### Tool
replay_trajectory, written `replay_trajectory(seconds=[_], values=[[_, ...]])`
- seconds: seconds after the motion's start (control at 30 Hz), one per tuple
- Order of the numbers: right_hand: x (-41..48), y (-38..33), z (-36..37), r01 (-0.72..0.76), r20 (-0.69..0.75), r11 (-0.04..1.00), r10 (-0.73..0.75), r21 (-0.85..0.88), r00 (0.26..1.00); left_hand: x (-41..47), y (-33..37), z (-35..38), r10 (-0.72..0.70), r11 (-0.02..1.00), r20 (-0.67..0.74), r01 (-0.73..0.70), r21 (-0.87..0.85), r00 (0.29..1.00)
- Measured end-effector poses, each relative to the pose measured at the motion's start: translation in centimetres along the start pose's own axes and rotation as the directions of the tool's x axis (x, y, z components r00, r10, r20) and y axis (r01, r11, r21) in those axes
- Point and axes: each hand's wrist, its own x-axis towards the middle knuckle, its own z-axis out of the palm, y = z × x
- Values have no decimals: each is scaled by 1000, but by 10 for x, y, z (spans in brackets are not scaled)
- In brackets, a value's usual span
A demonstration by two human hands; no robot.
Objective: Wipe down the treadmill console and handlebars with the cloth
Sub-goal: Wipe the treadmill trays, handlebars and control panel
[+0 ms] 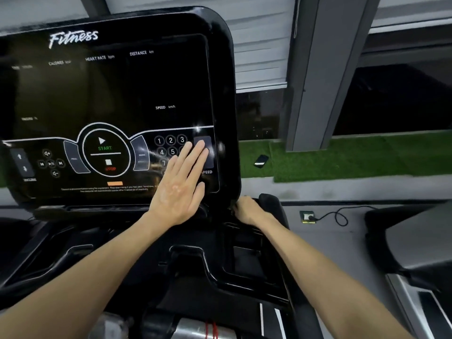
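The black treadmill console [105, 94] fills the left and centre, its screen dark with white labels and a START/STOP dial. My left hand [182, 182] lies flat on the lower right of the panel. Its straight fingers cover part of the number keypad and reach the SPEED key. My right hand [247, 210] sits at the console's lower right corner beside a matte black handlebar end [270, 204]. Its fingers curl forward into the dark gap there. What they hold is hidden. No cloth shows plainly in either hand.
The black treadmill frame and trays [195, 265] lie below the console. A phone [261, 160] rests on green turf to the right. A floor socket with a black cable [308, 216] is on the grey floor. Another machine [411, 241] stands at right, and a grey pillar [315, 81] behind.
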Motion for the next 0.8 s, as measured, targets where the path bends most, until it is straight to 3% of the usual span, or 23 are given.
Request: replay_trajectory(seconds=[0.1,0.27,0.37,0.63,0.8], values=[[-1,-2,-1,45,10,999,-45,-14,999,1,0,0,-8,1000,-4,8,-6,1000],[-26,15,31,266,69,964,-267,21,961,0,1,0,-15,1000,4,15,0,1000],[-29,25,31,326,67,944,-330,59,942,0,2,0,-17,1000,20,17,6,1000],[19,13,-5,29,70,997,-34,65,997,0,0,-1,-12,1000,41,13,-5,999],[10,40,5,122,45,989,-126,88,991,-1,-1,-1,-22,1000,36,22,-3,999]])
